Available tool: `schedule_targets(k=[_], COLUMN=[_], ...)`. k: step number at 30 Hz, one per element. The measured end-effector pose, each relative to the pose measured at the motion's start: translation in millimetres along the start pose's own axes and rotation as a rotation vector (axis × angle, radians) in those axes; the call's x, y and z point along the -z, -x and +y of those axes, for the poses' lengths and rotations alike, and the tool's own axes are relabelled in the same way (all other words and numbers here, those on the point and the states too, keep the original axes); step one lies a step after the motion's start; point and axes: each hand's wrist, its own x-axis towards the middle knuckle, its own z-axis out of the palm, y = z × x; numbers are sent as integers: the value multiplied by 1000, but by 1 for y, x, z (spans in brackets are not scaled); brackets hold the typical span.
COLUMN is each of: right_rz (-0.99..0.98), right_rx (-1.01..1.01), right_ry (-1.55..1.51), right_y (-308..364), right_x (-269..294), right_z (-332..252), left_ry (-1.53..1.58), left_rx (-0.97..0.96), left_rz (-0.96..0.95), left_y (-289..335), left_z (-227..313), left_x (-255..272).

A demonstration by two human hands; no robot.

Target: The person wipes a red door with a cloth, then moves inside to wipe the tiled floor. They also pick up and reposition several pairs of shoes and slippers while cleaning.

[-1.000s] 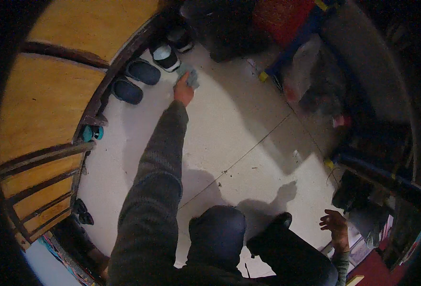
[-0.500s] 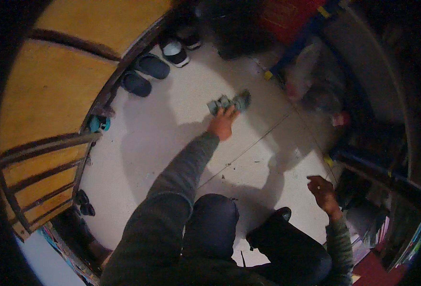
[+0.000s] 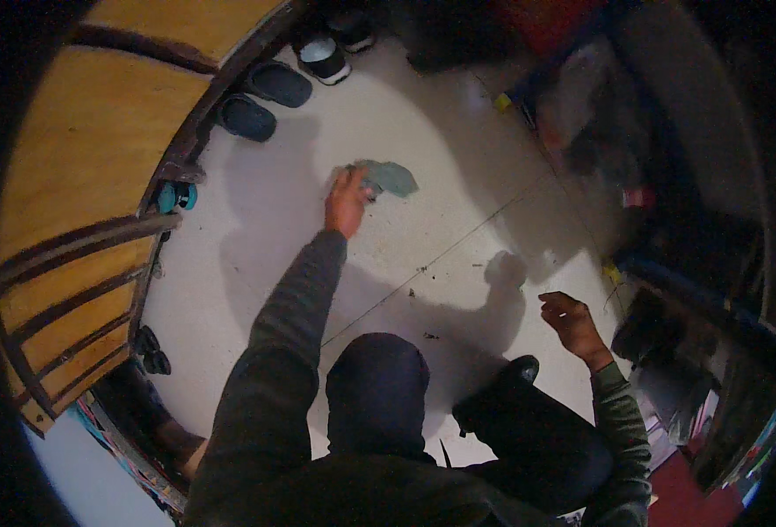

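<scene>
My left hand (image 3: 347,202) presses a crumpled grey-green cloth (image 3: 392,178) against the pale tiled floor (image 3: 388,237). Its fingers lie over the cloth's left end, and the rest of the cloth spreads out to the right. Above the floor on the right hangs my right hand (image 3: 574,332), fingers loosely curled, with a small gap showing between them and no object visible in it. Small dark bits of debris (image 3: 421,269) are scattered along a tile seam between my hands. Both my forearms are in dark sleeves, and my bent knees show below.
Dark slippers (image 3: 247,118) and a black-and-white shoe (image 3: 324,60) line the yellow wooden furniture (image 3: 98,140) on the left. Near its lower slats are teal objects (image 3: 175,198). A dark blue frame (image 3: 696,290) with bags and clutter bounds the right side.
My left hand has swept the cloth to the left across the floor. My right hand has shifted slightly up and left, and the whole view has moved a little.
</scene>
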Motion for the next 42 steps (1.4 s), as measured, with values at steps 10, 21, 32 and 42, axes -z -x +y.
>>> schedule_targets(k=[10,21,32,42], right_rz=[103,44,262,349], right_rx=[-138,-281,-148,-158], right_ry=[-459,-654,17,108], right_y=[25,43,89,132], right_x=[-4,-59,-151,-223], right_z=[2,-18,-196,-255], left_ry=[53,140,385,871], left_rx=[-248,12,353,758], left_rz=[-384,-336,-345,-437], left_y=[69,72,201,260], left_z=[84,88,211,219], left_x=[-95,16,263,378])
